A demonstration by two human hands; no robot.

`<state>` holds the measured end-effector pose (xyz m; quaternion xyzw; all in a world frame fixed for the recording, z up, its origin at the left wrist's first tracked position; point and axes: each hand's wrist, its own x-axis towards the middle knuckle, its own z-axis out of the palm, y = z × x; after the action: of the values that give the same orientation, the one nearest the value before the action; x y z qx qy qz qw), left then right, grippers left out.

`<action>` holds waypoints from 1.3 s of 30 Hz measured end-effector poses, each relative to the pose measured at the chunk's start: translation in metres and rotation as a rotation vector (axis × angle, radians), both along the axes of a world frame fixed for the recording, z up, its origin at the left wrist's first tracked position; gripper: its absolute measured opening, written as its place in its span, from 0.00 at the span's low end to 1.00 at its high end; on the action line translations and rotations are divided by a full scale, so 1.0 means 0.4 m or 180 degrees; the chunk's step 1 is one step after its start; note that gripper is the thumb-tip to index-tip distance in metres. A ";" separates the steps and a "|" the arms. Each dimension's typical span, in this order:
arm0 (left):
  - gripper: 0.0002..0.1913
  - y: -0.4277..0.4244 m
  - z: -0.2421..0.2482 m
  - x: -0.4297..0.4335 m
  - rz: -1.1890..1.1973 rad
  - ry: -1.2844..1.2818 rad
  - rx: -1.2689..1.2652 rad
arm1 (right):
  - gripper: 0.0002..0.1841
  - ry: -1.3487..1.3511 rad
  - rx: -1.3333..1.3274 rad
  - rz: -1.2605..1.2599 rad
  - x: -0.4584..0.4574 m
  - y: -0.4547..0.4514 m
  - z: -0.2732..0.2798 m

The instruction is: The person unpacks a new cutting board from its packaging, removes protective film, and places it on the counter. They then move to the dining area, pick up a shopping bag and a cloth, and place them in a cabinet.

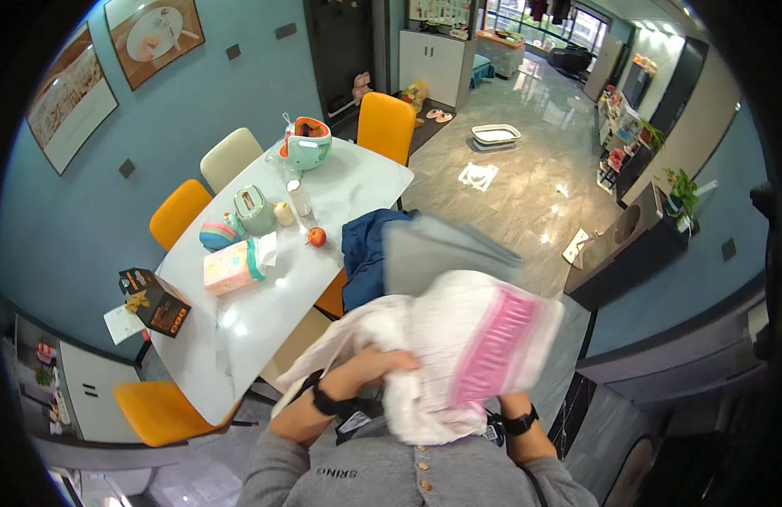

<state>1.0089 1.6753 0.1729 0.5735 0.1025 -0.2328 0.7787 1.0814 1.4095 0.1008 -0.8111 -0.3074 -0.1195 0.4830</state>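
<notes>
My left hand (381, 366) grips a bunched part of a white towel (451, 323) with a pink band. The towel hangs in front of my chest, blurred at its right end, with one length trailing over my left forearm. My right hand is hidden behind the towel; only its wrist, with a black strap (521, 421), shows below. Just beyond the towel is a blurred grey cloth (438, 250), seemingly folded. A navy blue garment (368, 250) lies beside it, at the table's edge.
A white marble-look table (359, 180) holds a mint helmet (307, 149), a tissue pack (232, 266), an apple (316, 237) and a black box (159, 301). Orange chairs (386, 123) surround it. A collapsible basin (495, 136) sits on the tiled floor; a speaker-like cabinet (625, 234) stands right.
</notes>
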 end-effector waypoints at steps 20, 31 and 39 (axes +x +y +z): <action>0.29 -0.446 -0.182 0.638 -0.0758 -0.0696 -0.0071 | 0.26 0.2379 0.1972 -0.0876 0.453 -0.340 -0.302; 0.31 -0.101 -0.161 1.059 0.1531 -0.0796 -0.0130 | 0.16 0.1659 0.2558 -0.0310 1.065 -0.140 -0.103; 0.26 -0.127 -0.162 1.394 0.2102 -0.0076 -0.1487 | 0.17 0.3414 0.3511 -0.0559 1.371 -0.108 -0.101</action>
<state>1.5663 1.6247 0.1083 0.3200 0.2165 0.0196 0.9221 1.6299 1.3664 0.0602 -0.4216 0.1379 0.1160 0.8887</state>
